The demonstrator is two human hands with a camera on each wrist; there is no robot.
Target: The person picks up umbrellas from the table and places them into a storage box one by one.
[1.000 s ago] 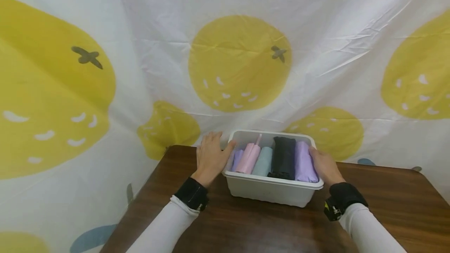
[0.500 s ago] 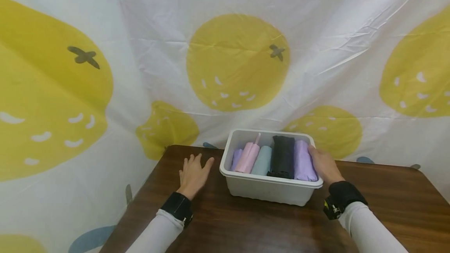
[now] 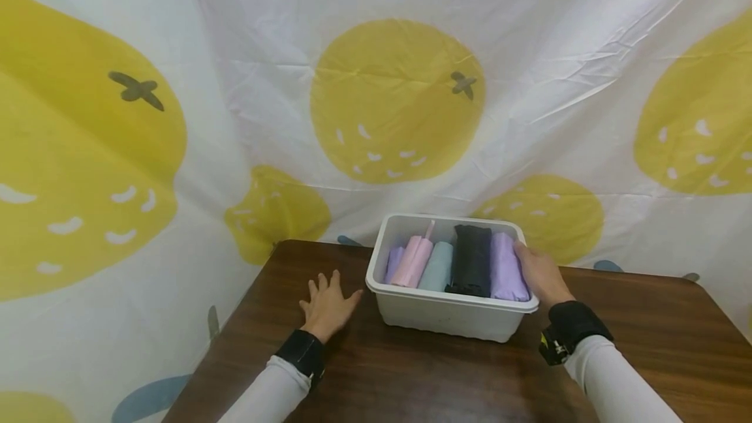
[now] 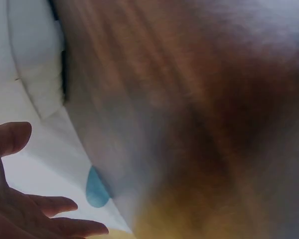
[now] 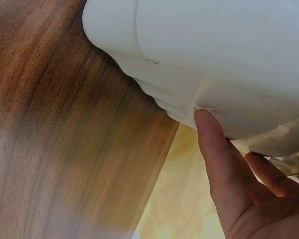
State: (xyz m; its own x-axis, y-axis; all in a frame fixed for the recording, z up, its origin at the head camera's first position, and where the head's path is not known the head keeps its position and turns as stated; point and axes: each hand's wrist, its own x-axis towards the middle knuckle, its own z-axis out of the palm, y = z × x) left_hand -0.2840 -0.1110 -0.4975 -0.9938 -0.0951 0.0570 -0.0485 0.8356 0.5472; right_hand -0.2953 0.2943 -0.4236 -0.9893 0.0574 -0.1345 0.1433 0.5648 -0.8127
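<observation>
A white plastic bin (image 3: 452,318) stands on the wooden table with rolled and folded bundles inside. From left to right they are a small purple roll (image 3: 394,264), a pink roll (image 3: 413,261) with a strap, a grey-blue roll (image 3: 437,267), a black bundle (image 3: 472,260) and a lilac packet (image 3: 508,267). My right hand (image 3: 542,276) grips the bin's right rim; in the right wrist view its fingers (image 5: 212,137) lie against the outer wall. Left of the bin, my left hand (image 3: 328,311) is held with spread fingers over the table, holding nothing.
The dark wooden table (image 3: 411,377) extends to both sides of the bin. Close behind its back edge hangs a white curtain (image 3: 258,116) printed with yellow fruit, which also runs along the left side. Each wrist wears a black band (image 3: 580,329).
My left hand has come off the bin's left rim, moving left and then slightly back toward me. The right hand stays on the right rim, and the bin has not visibly moved.
</observation>
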